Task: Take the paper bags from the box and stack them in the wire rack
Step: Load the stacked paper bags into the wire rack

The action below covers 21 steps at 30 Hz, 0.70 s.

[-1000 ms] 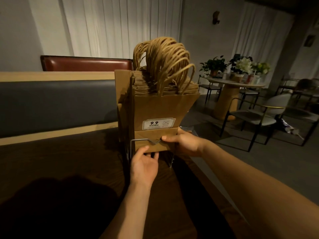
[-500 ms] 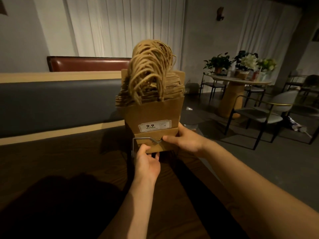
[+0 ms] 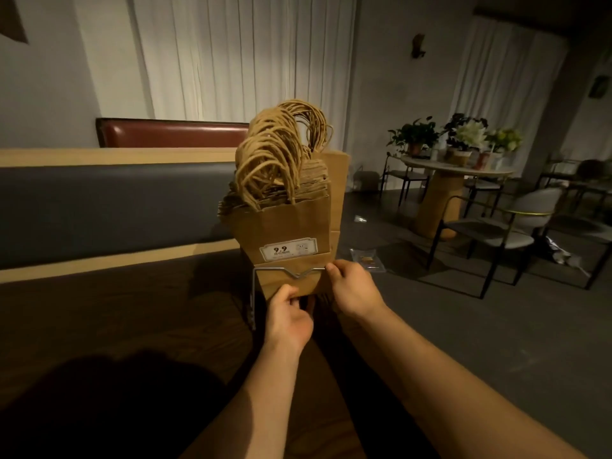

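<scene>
Dim café, dark wooden table point(image 3: 132, 313). My left hand point(image 3: 288, 318) pinches paper bags point(image 3: 284, 233) at base; right hand point(image 3: 352, 289) pinches wire rack point(image 3: 265, 269) rail, likely steadying stack upright.

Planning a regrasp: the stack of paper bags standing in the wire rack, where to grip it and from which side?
Grip the stack of paper bags low on its flat folded base, from both sides above the wire rack. The loose twisted handles splay up top, so they would probably give poor purchase.
</scene>
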Motion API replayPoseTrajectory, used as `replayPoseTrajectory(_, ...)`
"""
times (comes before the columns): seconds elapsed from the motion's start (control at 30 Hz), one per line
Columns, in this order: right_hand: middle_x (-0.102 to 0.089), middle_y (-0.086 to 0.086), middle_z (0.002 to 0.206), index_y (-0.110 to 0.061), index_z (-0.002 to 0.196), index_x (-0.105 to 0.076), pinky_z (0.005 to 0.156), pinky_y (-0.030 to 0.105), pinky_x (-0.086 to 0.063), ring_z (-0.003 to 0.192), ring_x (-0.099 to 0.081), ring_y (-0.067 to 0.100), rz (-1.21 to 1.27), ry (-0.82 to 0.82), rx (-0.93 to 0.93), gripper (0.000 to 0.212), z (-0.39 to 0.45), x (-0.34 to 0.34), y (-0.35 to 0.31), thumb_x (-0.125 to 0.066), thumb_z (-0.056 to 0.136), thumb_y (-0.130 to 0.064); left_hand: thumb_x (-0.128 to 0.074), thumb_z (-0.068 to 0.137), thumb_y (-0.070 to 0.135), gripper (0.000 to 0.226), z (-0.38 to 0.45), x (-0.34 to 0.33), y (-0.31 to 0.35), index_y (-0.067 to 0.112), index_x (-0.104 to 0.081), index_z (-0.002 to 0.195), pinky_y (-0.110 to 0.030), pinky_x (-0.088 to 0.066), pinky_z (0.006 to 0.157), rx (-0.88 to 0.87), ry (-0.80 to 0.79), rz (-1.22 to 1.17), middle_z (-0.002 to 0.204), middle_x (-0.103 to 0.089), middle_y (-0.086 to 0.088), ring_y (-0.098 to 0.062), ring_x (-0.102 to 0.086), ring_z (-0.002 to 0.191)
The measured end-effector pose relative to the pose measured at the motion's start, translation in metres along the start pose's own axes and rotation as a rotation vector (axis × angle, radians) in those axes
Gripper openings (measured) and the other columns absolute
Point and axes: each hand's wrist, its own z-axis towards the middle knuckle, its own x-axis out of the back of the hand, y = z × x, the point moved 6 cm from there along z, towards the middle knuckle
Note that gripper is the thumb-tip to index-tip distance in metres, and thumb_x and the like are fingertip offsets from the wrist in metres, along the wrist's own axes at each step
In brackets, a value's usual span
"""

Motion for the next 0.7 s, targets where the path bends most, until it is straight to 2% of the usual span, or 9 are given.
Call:
replayPoseTrajectory(0.07, -0.069, 0.003, 0.092, -0.017, 0.111, -0.068, 0.083, 0.043, -0.055, 0.09, -0.067, 0.026, 0.0, -0.055, 0.015, 0.031, 0.003, 0.001, 0.0, -0.042, 0.106, -0.033, -0.049, 0.091, -0.001, 0.03, -0.005, -0.01, -0.009, 0.004, -0.064, 0.117, -0.035, -0.054, 0.076, 0.047, -0.032, 0.053, 0.101, -0.073, -0.018, -0.029, -0.067, 0.094)
replayPoseTrajectory(0.1, -0.069, -0.001, 0.09, -0.016, 0.11, -0.069, 0.082, 0.041, -0.054, 0.089, -0.066, 0.022, -0.02, -0.069, 0.052, 0.03, 0.003, 0.005, 0.0, -0.043, 0.106, -0.031, -0.049, 0.09, -0.002, 0.025, -0.004, -0.014, -0.014, 0.004, -0.065, 0.109, -0.035, -0.053, 0.072, 0.067, -0.022, 0.068, 0.094, -0.073, -0.017, -0.029, -0.067, 0.089)
replayPoseTrajectory(0.13, -0.07, -0.003, 0.091, -0.017, 0.11, -0.07, 0.082, 0.039, -0.053, 0.089, -0.065, 0.018, -0.046, -0.067, 0.108, 0.029, 0.002, 0.008, -0.001, -0.044, 0.106, -0.028, -0.05, 0.085, -0.004, 0.024, -0.002, -0.016, -0.014, 0.004, -0.065, 0.103, -0.036, -0.053, 0.079, 0.068, -0.003, 0.079, 0.097, -0.071, -0.018, -0.03, -0.066, 0.092)
replayPoseTrajectory(0.2, -0.074, -0.004, 0.103, -0.021, 0.117, -0.071, 0.087, 0.033, -0.054, 0.097, -0.066, 0.013, -0.111, -0.046, 0.207, 0.025, -0.002, 0.013, 0.001, -0.049, 0.103, -0.021, -0.055, 0.068, -0.009, 0.037, 0.005, -0.015, -0.014, 0.003, -0.065, 0.102, -0.04, -0.047, 0.103, 0.043, 0.019, 0.066, 0.115, -0.066, -0.019, -0.033, -0.062, 0.11)
replayPoseTrajectory(0.27, -0.074, -0.005, 0.107, -0.023, 0.118, -0.07, 0.09, 0.032, -0.056, 0.1, -0.067, 0.009, -0.153, -0.021, 0.239, 0.025, -0.004, 0.014, 0.007, -0.056, 0.1, -0.016, -0.052, 0.063, -0.012, 0.051, 0.009, -0.015, -0.012, 0.004, -0.065, 0.109, -0.04, -0.041, 0.112, 0.01, 0.041, 0.035, 0.123, -0.064, -0.017, -0.033, -0.059, 0.118)
replayPoseTrajectory(0.43, -0.071, -0.005, 0.092, -0.022, 0.104, -0.072, 0.082, 0.039, -0.058, 0.087, -0.066, 0.01, -0.183, 0.048, 0.222, 0.015, -0.002, 0.014, 0.012, -0.058, 0.098, -0.021, -0.055, 0.051, -0.008, 0.062, 0.016, -0.009, -0.011, 0.006, -0.065, 0.11, -0.044, -0.042, 0.11, -0.011, 0.069, 0.067, 0.123, -0.065, -0.017, -0.035, -0.06, 0.119)
replayPoseTrajectory(0.5, -0.072, -0.005, 0.093, -0.023, 0.104, -0.072, 0.083, 0.039, -0.058, 0.089, -0.067, 0.012, -0.159, 0.06, 0.221, 0.015, -0.003, 0.014, 0.012, -0.059, 0.098, -0.021, -0.053, 0.058, -0.01, 0.058, 0.017, -0.005, -0.01, 0.005, -0.064, 0.112, -0.041, -0.044, 0.107, -0.025, 0.103, 0.113, 0.125, -0.064, -0.016, -0.033, -0.059, 0.119)
replayPoseTrajectory(0.6, -0.074, -0.002, 0.096, -0.024, 0.107, -0.072, 0.085, 0.041, -0.057, 0.092, -0.069, 0.017, -0.156, 0.07, 0.193, 0.016, -0.003, 0.013, 0.014, -0.059, 0.098, -0.021, -0.051, 0.072, -0.01, 0.053, 0.017, -0.001, -0.008, 0.001, -0.064, 0.122, -0.034, -0.05, 0.093, -0.054, 0.157, 0.139, 0.127, -0.065, -0.017, -0.029, -0.062, 0.113)
replayPoseTrajectory(0.7, -0.074, -0.001, 0.099, -0.022, 0.109, -0.072, 0.086, 0.038, -0.056, 0.096, -0.068, 0.019, -0.16, 0.087, 0.188, 0.017, -0.005, 0.014, 0.013, -0.058, 0.098, -0.02, -0.049, 0.073, -0.013, 0.051, 0.013, 0.003, -0.008, 0.003, -0.065, 0.118, -0.034, -0.049, 0.099, -0.063, 0.192, 0.148, 0.124, -0.065, -0.017, -0.029, -0.061, 0.115)
